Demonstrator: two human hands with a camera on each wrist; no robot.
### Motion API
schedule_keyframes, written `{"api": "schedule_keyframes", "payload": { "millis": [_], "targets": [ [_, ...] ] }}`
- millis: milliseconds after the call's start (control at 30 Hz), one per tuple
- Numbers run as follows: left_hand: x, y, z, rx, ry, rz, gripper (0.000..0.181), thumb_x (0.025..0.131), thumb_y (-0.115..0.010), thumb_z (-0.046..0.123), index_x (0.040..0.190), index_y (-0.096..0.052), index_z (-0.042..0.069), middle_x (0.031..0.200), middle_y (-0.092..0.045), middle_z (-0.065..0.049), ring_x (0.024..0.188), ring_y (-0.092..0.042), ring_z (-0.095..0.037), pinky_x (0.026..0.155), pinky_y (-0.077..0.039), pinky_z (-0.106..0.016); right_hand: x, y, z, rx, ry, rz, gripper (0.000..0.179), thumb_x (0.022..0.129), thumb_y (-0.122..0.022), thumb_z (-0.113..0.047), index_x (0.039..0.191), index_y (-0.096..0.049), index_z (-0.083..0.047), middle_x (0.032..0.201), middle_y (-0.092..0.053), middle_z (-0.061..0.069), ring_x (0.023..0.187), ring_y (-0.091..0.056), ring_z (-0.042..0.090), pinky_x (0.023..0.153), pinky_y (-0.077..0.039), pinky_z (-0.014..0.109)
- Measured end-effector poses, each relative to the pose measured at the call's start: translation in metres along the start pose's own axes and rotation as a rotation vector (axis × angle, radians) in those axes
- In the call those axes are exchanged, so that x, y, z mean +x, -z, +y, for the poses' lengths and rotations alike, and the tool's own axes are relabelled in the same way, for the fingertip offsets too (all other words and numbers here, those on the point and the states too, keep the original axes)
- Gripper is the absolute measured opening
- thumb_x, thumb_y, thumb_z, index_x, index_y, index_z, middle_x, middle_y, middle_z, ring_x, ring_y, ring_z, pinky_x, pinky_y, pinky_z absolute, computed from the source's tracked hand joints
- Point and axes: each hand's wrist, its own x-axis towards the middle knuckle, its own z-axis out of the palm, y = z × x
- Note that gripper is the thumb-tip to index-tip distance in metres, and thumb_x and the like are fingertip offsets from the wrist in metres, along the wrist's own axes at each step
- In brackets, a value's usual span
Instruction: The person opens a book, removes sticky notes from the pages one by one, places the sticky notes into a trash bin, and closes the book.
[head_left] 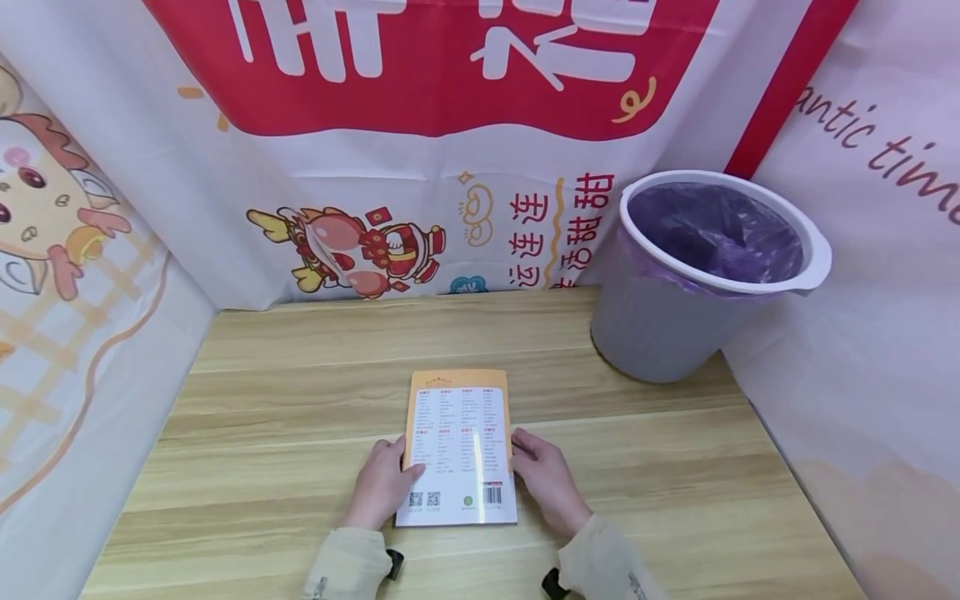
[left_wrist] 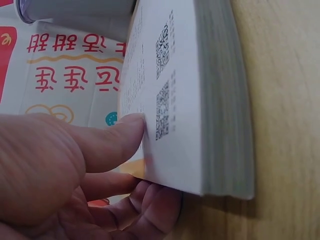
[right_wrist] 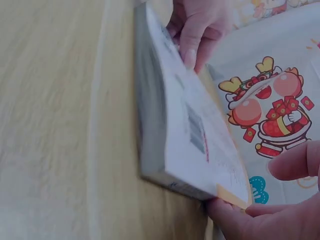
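Observation:
A thick paperback book is on the wooden table, its printed white and orange cover facing up. The cover carries columns of small text, two QR codes and a barcode. My left hand holds the book's left side, thumb on the cover and fingers curled at the edge, partly tucked underneath. At the right side, my right hand touches the edge with its fingers, while its thumb stands off the cover. Whether the book is slightly raised, I cannot tell.
A grey bin with a white rim and purple liner stands at the table's back right. Printed cloth hangs behind the wooden table and along both sides.

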Motion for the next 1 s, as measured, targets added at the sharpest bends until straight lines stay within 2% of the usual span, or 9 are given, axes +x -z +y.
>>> {"api": "schedule_keyframes", "payload": {
  "millis": [167, 300, 467, 633, 800, 1000],
  "targets": [
    [0.001, -0.001, 0.001, 0.018, 0.011, -0.016, 0.063, 0.094, -0.068, 0.016, 0.145, -0.04, -0.009, 0.134, -0.048, -0.027, 0.121, -0.052, -0.041, 0.103, -0.042, -0.054, 0.007, 0.002, -0.004, 0.08, -0.063, -0.007, 0.062, 0.09, -0.052, 0.002, 0.147, -0.031, 0.013, 0.148, -0.039, 0.03, 0.135, -0.043, 0.037, 0.106, -0.042, 0.047],
    [0.001, -0.002, 0.001, 0.036, 0.008, -0.021, 0.064, 0.095, -0.067, 0.016, 0.145, -0.039, -0.01, 0.135, -0.047, -0.029, 0.121, -0.052, -0.042, 0.103, -0.042, -0.055, 0.012, 0.007, -0.004, 0.097, -0.087, -0.03, 0.059, 0.097, -0.052, -0.004, 0.148, -0.028, 0.013, 0.145, -0.042, 0.031, 0.128, -0.051, 0.036, 0.102, -0.047, 0.045],
    [0.002, -0.002, 0.001, 0.027, 0.007, -0.016, 0.064, 0.095, -0.067, 0.017, 0.145, -0.038, -0.01, 0.135, -0.046, -0.029, 0.121, -0.052, -0.043, 0.103, -0.042, -0.055, 0.017, 0.014, -0.003, 0.095, -0.083, -0.058, 0.061, 0.099, -0.056, -0.011, 0.147, -0.028, 0.014, 0.134, -0.053, 0.028, 0.109, -0.061, 0.027, 0.093, -0.054, 0.039],
    [0.003, 0.002, -0.001, -0.007, 0.016, -0.013, 0.065, 0.094, -0.068, 0.019, 0.145, -0.039, -0.009, 0.133, -0.048, -0.028, 0.118, -0.052, -0.04, 0.103, -0.042, -0.055, 0.023, 0.014, -0.003, 0.074, -0.084, -0.094, 0.056, 0.097, -0.06, -0.012, 0.143, -0.04, 0.013, 0.113, -0.064, 0.018, 0.089, -0.06, 0.018, 0.079, -0.057, 0.032],
    [0.003, 0.003, -0.003, -0.011, -0.006, -0.017, 0.065, 0.094, -0.068, 0.019, 0.145, -0.04, -0.008, 0.127, -0.051, -0.027, 0.108, -0.055, -0.033, 0.098, -0.045, -0.053, 0.03, 0.008, -0.002, 0.023, -0.092, -0.13, 0.052, 0.094, -0.066, -0.016, 0.137, -0.05, 0.008, 0.107, -0.069, 0.013, 0.091, -0.065, 0.019, 0.078, -0.057, 0.032],
    [0.003, 0.002, -0.005, -0.032, -0.012, -0.027, 0.065, 0.093, -0.069, 0.021, 0.145, -0.041, -0.007, 0.123, -0.053, -0.024, 0.1, -0.055, -0.029, 0.094, -0.047, -0.05, 0.036, -0.006, 0.001, 0.017, -0.077, -0.122, 0.056, 0.092, -0.07, -0.02, 0.135, -0.044, 0.006, 0.107, -0.066, 0.015, 0.09, -0.068, 0.024, 0.079, -0.058, 0.036]
  ]
}}
